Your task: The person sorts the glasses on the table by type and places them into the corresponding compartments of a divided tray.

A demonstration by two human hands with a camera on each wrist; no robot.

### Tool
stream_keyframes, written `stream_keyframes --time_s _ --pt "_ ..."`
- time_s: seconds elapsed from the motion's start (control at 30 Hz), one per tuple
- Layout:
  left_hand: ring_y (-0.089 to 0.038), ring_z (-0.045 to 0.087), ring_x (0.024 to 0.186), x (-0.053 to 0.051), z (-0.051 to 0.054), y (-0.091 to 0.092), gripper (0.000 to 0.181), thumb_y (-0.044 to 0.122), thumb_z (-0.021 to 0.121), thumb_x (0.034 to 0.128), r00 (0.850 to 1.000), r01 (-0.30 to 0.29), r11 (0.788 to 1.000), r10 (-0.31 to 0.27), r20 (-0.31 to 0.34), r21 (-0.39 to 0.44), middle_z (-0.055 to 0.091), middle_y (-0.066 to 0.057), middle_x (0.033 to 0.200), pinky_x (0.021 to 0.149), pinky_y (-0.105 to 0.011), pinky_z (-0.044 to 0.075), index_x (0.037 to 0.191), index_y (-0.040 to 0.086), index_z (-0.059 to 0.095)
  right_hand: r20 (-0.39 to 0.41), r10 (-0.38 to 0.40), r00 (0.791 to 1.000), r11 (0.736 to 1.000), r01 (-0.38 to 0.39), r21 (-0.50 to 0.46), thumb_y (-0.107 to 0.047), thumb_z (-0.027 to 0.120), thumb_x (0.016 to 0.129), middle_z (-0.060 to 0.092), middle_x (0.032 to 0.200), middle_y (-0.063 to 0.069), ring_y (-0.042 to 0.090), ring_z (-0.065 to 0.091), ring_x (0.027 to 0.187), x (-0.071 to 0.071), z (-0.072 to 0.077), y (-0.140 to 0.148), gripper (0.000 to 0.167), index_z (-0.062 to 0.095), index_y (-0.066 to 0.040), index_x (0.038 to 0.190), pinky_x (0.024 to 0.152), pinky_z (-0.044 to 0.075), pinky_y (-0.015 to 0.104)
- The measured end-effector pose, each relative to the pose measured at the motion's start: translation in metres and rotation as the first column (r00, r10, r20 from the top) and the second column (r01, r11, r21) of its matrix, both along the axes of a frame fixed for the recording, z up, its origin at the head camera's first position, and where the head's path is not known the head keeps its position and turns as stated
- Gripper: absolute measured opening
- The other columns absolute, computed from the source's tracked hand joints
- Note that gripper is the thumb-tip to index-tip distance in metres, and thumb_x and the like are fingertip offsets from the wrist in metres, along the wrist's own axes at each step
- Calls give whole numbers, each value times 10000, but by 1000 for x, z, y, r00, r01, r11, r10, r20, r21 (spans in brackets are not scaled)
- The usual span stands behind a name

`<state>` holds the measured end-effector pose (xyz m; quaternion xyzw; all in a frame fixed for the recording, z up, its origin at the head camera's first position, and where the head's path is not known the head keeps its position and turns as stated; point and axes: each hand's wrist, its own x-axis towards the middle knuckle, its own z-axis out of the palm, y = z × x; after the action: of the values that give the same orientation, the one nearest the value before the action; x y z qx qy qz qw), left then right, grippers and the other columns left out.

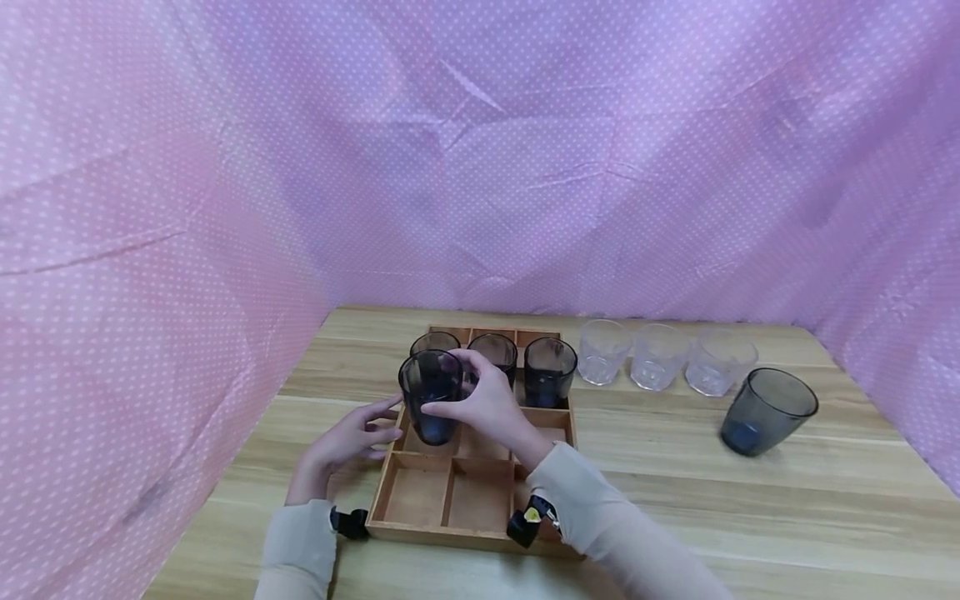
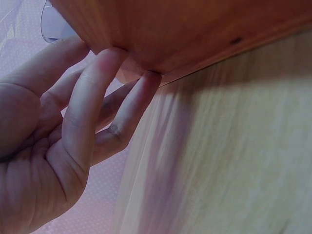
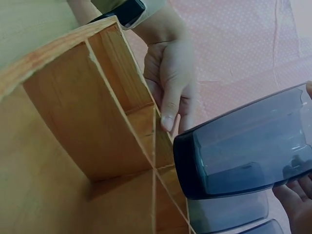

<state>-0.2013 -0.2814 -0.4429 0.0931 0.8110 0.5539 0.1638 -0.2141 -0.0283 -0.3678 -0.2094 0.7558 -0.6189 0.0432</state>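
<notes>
My right hand (image 1: 491,404) grips a dark tinted glass (image 1: 426,392) by its sides, thumb and fingers on opposite sides. The glass is above the left column of a divided wooden box (image 1: 438,533); in the right wrist view the glass (image 3: 243,146) has its thick base toward the compartments. Beside the box's left side is my left hand (image 1: 345,442). In the left wrist view, fingertips of that hand (image 2: 73,131) touch the box's outer wall (image 2: 195,34). Three dark glasses stand in a row farther back in the box, including a middle glass (image 1: 495,346) and a right glass (image 1: 550,375).
Three clear glasses, the nearest a clear glass (image 1: 602,354), line up right of the box. Another dark glass (image 1: 768,412) is on the wooden table (image 1: 675,517) farther right. A pink dotted cloth (image 1: 480,183) hangs behind and at both sides.
</notes>
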Motion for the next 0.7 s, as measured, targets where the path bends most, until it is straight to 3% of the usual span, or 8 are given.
stream_keyframes --time_s 0.17,0.7 --pt "-207 584 1029 -1 0 1 716 186 637 943 1000 9 1000 -9 -14 -11 356 -391 1415 713 -253 580 1505 -35 253 -14 3 1000 1000 -2 28 -199 874 709 619 1277 58 223 587 1190 0 -5 -3 718 522 -108 1329 1033 487 398" --pt "-244 569 1093 -1 2 1 717 184 640 941 1000 -13 1000 13 11 -2 359 -362 1433 739 -265 581 1498 -53 255 -12 14 1000 999 -13 47 -178 894 674 648 1218 74 215 600 1125 1 -15 -8 726 537 -63 1296 990 510 396"
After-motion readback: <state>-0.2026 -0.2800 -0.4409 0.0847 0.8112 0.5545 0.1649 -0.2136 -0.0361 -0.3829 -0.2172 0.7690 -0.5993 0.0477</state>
